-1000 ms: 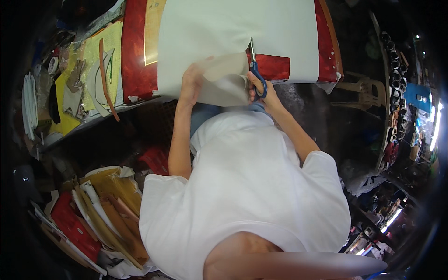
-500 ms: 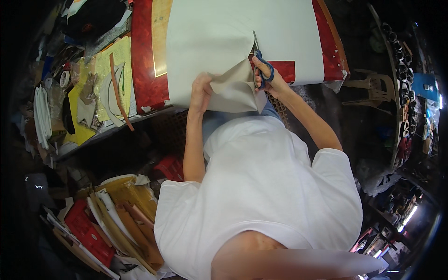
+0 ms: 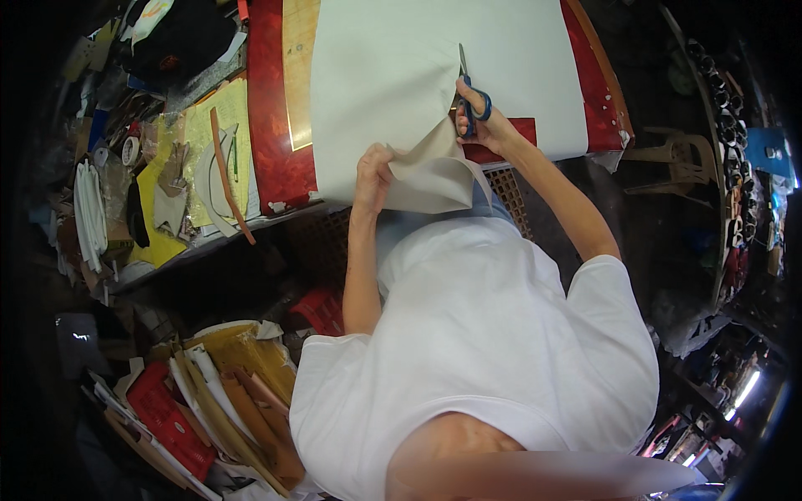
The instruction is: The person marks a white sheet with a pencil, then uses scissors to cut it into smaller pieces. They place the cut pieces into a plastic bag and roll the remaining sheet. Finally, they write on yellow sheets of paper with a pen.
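A large pale sheet of material (image 3: 376,75), its underside beige, covers much of the red-topped table (image 3: 280,171) and hangs over the near edge. My left hand (image 3: 373,171) is closed on the sheet's near part, and the cut flap (image 3: 439,179) curls up beside it. In my right hand (image 3: 480,125) is a pair of scissors (image 3: 474,104) with blue handles, fingers through the loops. The blades point away from me and lie in the cut, with the sheet on both sides. Exactly how far apart the blades are is hard to see.
Left of the sheet lie paper patterns, a brown strip (image 3: 225,171) and yellow sheets (image 3: 154,234). Rolled and folded material (image 3: 234,392) fills the lower left by a red crate (image 3: 171,417). A plastic chair (image 3: 681,163) stands right of the table; a rack of goods (image 3: 731,184) is beyond.
The scissors have advanced a little farther along the sheet, away from me. The flap by my left hand has curled over more. The whole view has shifted slightly.
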Motion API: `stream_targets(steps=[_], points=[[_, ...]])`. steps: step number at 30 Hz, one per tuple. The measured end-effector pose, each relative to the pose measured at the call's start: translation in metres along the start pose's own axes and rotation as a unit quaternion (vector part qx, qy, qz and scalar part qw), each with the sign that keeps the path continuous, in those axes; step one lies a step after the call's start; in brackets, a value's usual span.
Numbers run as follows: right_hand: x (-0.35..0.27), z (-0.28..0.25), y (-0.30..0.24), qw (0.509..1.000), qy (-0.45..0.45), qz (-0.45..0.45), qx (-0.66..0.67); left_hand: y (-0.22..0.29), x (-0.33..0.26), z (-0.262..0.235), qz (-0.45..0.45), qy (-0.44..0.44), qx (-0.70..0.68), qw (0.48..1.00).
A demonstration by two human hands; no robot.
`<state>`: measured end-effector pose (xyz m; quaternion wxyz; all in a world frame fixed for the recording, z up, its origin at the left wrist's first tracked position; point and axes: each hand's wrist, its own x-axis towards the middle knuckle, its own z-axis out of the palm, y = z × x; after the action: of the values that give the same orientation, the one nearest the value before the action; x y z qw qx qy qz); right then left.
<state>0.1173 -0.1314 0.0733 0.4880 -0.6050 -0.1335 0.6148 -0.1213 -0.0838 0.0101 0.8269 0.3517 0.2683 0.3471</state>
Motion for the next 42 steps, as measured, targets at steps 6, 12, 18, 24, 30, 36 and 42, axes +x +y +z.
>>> stream_targets(steps=[6,12,18,24,30,36,42], points=[[-0.001,-0.013,-0.004,1.000,0.008,-0.006,-0.023,0.002,0.000,0.000,-0.011,-0.021,-0.027,0.999],[0.019,-0.039,-0.051,0.998,-0.028,0.047,-0.017,-0.005,0.005,-0.010,-0.008,-0.015,-0.003,1.000],[0.030,-0.057,-0.080,0.972,-0.050,0.037,-0.227,-0.004,0.003,-0.005,-0.010,-0.018,-0.020,1.000],[0.041,-0.075,-0.090,0.944,-0.048,0.007,-0.325,-0.001,0.001,-0.002,-0.017,-0.022,-0.039,0.999],[0.043,-0.071,-0.083,0.941,-0.029,-0.019,-0.336,-0.004,0.003,-0.006,-0.010,-0.021,-0.005,1.000],[0.062,-0.026,-0.057,0.992,-0.038,0.012,-0.117,-0.003,0.001,-0.003,-0.023,-0.019,-0.027,0.999],[0.095,0.003,-0.055,0.999,-0.001,0.032,-0.001,-0.006,0.004,-0.012,-0.024,-0.022,0.015,0.999]])
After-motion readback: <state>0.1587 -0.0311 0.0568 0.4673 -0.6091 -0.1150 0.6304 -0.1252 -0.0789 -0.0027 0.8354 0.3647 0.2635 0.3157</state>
